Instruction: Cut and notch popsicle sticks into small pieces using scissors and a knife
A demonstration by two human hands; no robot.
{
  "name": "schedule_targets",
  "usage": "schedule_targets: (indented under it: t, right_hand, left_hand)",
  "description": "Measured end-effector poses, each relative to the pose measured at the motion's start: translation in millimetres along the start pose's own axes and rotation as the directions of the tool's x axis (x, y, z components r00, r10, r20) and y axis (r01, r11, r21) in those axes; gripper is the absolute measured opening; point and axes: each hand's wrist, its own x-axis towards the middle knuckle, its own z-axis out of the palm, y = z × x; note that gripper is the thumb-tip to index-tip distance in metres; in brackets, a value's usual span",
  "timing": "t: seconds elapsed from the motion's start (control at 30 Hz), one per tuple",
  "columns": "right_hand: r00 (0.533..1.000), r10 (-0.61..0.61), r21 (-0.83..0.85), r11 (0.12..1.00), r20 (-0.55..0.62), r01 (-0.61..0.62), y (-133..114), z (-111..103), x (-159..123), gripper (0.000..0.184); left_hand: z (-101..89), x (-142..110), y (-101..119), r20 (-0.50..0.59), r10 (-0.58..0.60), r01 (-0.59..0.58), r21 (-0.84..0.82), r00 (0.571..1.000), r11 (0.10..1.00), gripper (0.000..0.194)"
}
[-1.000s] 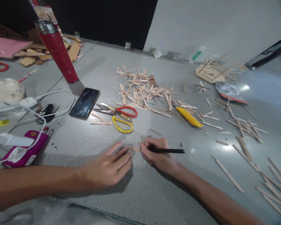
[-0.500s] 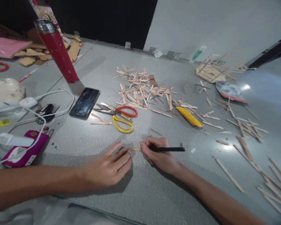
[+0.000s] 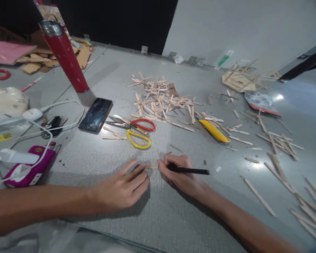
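A short flat wooden stick (image 3: 152,167) lies on the grey table between my two hands. The fingertips of my left hand (image 3: 127,188) press its left end down, with the index finger raised a little. My right hand (image 3: 177,172) grips a black pen (image 3: 193,170) whose barrel points right. Its writing end is hidden by the fingers at the stick's right end. Beyond the hands lie scissors (image 3: 137,135) with one red and one yellow handle, and a pair of tweezers (image 3: 122,120) across them. Small cut sticks (image 3: 114,135) sit beside the scissors.
A heap of wooden sticks (image 3: 160,100) covers the table's far middle. A yellow cutter (image 3: 214,131) lies to its right, with more sticks beyond. A phone (image 3: 96,115), a red bottle (image 3: 67,58) and a purple power unit (image 3: 31,172) with cables stand left. A stick frame (image 3: 238,80) stands back right.
The pen's rear end has dipped slightly as my right hand shifts. The left hand keeps its hold on the stick. The whole view has moved very slightly.
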Motion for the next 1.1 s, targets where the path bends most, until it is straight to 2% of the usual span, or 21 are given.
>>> schedule_targets:
  t: [0.3, 0.57, 0.73, 0.93, 1.1]
  right_hand:
    - [0.999, -0.031, -0.073, 0.997, -0.020, 0.029, 2.0, -0.8, 0.0, 0.041]
    - [1.000, -0.002, -0.049, 0.999, -0.020, 0.001, -0.4, 0.2, 0.3, 0.041]
    - [1.000, 0.007, -0.029, 1.000, -0.023, -0.008, 1.5, 0.1, -1.4, 0.040]
    - [0.998, 0.070, 0.123, 0.990, -0.001, -0.069, 2.2, -0.3, 0.4, 0.043]
    - [0.997, 0.083, 0.138, 0.987, -0.009, -0.081, 2.5, 0.1, 0.2, 0.044]
  left_hand:
    - [-0.3, -0.5, 0.3, 0.008, 0.002, -0.002, 0.000, 1.000, 1.000, 0.028]
    - [-0.4, 0.2, 0.0, -0.007, -0.006, 0.006, -0.004, 1.000, 1.000, 0.028]
    - [-0.2, -1.2, 0.0, 0.027, -0.008, 0.008, 0.009, 1.000, 1.000, 0.024]
    - [-0.4, -0.5, -0.5, -0.002, 0.004, -0.004, 0.002, 1.000, 1.000, 0.027]
    - [2.8, -2.4, 1.0, -0.013, -0.013, 0.013, -0.004, 1.000, 1.000, 0.026]
